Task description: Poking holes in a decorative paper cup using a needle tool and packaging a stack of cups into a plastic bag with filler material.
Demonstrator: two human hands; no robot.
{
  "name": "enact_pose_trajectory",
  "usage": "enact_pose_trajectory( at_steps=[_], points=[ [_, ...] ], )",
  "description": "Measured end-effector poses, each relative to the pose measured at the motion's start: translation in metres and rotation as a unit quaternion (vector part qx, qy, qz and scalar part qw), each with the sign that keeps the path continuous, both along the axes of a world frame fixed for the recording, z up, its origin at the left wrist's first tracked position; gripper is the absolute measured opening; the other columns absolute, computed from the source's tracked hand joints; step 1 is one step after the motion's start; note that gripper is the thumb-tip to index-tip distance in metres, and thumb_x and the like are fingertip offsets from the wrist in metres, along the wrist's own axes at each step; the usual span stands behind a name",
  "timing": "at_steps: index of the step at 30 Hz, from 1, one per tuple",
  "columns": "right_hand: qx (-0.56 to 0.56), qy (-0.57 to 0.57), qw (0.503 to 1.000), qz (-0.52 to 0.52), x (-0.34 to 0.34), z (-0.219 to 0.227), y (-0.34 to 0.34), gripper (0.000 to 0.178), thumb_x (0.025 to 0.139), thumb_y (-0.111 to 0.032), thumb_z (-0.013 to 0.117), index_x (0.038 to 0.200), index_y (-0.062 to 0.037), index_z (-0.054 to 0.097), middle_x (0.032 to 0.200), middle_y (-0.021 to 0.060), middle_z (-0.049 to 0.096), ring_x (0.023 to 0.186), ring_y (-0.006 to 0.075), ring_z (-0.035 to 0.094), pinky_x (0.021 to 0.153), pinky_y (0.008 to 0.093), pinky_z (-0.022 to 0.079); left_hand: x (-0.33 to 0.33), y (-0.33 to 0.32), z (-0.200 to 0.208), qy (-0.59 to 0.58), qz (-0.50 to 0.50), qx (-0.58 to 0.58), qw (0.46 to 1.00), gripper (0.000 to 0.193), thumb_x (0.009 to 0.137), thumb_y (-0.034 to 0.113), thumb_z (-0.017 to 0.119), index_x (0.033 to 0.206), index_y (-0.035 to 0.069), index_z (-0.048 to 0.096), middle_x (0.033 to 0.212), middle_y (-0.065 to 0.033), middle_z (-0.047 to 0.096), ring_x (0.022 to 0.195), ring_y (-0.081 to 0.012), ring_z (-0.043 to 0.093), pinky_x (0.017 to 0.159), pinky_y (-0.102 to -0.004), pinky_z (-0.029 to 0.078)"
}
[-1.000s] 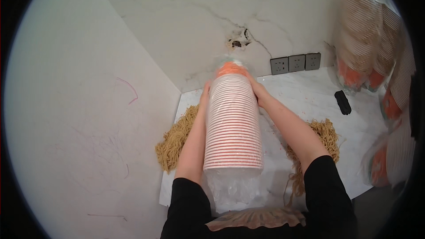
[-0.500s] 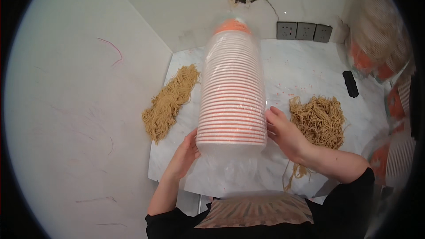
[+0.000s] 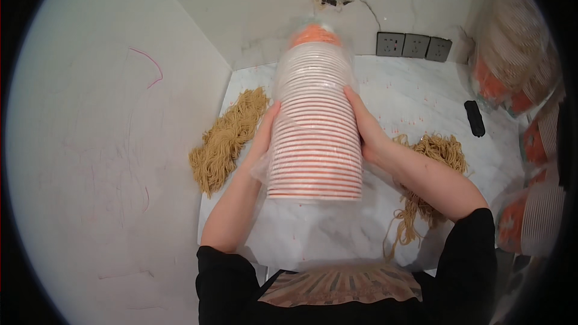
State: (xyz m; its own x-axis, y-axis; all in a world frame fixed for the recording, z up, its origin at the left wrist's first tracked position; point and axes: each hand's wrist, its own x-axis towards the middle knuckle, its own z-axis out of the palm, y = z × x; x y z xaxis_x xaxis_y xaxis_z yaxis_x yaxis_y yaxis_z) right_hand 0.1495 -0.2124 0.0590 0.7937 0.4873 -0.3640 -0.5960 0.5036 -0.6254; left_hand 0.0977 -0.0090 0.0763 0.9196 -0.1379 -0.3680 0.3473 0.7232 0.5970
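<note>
White marble counter (image 3: 421, 93) lay under my arms. My left hand (image 3: 265, 135) and right hand (image 3: 361, 126) pressed flat, fingers spread, against the tall stack of white-and-orange paper cups in clear plastic wrap (image 3: 316, 126), lifted above it. Wrap was not yet off. Beside the stack lay tan string bundles (image 3: 226, 141); its far end blurred.
</note>
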Motion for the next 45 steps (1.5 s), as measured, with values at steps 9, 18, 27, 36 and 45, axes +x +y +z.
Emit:
enact_pose_trajectory(
  at_steps=[9,18,27,36,45],
  points=[
    [0.030,-0.020,0.999,0.005,0.088,-0.002,0.019,0.075,0.091,-0.060,0.065,0.136,-0.0007,0.055,0.126,0.0162,0.066,0.109,0.0272,0.066,0.096,0.0414,0.055,0.094,0.019,-0.019,-0.096,-0.043,-0.038,0.994,0.067,0.096,0.047,0.065,0.140,-0.001,0.050,0.131,-0.0197,0.062,0.115,-0.0299,0.064,0.102,-0.0420,0.052],
    [-0.006,-0.128,0.992,0.018,0.184,-0.026,0.027,0.080,0.090,-0.065,0.063,0.137,-0.0011,0.056,0.134,0.0162,0.062,0.121,0.0275,0.061,0.106,0.0409,0.048,0.115,0.051,-0.024,-0.182,0.131,0.408,0.885,0.057,0.099,0.045,0.062,0.135,0.002,0.055,0.119,-0.0137,0.066,0.103,-0.0217,0.064,0.090,-0.0361,0.053],
    [-0.097,-0.113,0.982,-0.114,0.270,-0.092,0.008,0.062,0.089,-0.053,0.071,0.125,-0.0027,0.061,0.118,0.0114,0.065,0.104,0.0217,0.063,0.092,0.0346,0.052,-0.174,-0.030,0.052,-0.206,-0.241,0.516,0.796,0.026,0.106,0.017,0.050,0.110,-0.003,0.066,0.104,-0.0092,0.069,0.094,-0.0165,0.066,0.081,-0.0297,0.053],
    [-0.073,-0.148,0.984,-0.063,0.226,-0.065,0.018,0.052,0.098,-0.060,0.055,0.097,-0.0093,0.067,0.092,0.0019,0.065,0.081,0.0144,0.055,0.076,0.0303,0.045,-0.161,-0.072,0.011,-0.174,0.128,-0.012,0.976,0.051,0.108,0.029,0.045,0.149,0.002,0.035,0.148,-0.0149,0.050,0.136,-0.0276,0.050,0.116,-0.0543,0.035],
    [0.000,-0.106,0.994,0.032,0.240,-0.067,0.030,0.067,0.102,-0.060,0.043,0.141,-0.0070,0.054,0.137,0.0148,0.060,0.123,0.0291,0.060,0.107,0.0449,0.048,-0.133,-0.044,0.002,-0.058,0.223,-0.122,0.965,0.048,0.107,0.030,0.043,0.141,-0.003,0.046,0.143,-0.0172,0.056,0.132,-0.0283,0.054,0.113,-0.0480,0.041]
  ],
)
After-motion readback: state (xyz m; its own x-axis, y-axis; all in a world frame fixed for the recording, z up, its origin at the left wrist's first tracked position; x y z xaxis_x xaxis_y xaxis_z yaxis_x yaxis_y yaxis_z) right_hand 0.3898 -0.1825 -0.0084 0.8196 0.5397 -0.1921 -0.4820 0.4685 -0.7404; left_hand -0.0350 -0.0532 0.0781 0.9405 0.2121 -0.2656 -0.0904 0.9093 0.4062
